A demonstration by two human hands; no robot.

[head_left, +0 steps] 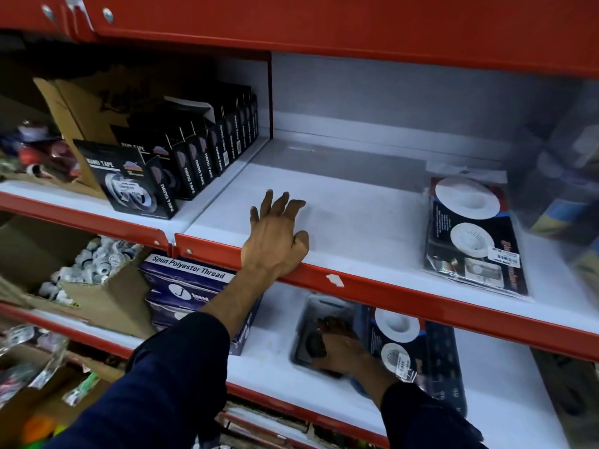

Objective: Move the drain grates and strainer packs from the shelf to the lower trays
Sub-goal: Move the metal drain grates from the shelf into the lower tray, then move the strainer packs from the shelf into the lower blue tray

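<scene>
Shelf point(356, 218): white board with a red front lip; mostly bare between the tape boxes and one strainer pack.
Left hand point(275, 234): open, fingers spread, palm down on the shelf at its front edge, holding nothing.
Right hand point(337, 345): on the shelf below, resting on a grey tray point(304, 322) over a dark blurred item; whether it grips this cannot be told.
Strainer pack on shelf point(473, 234): flat in clear wrap at the right, white round strainers pictured; its lettering is too blurred to read.
Strainer pack below point(408, 348): lies just right of the right hand, beside the tray, with a small price sticker.
Tape boxes point(181, 166): black, printed "NANO TAPE", in a row at the left.
Thread boxes point(191, 280): blue, reading "Spun Polyester Thread", on the lower shelf.
</scene>
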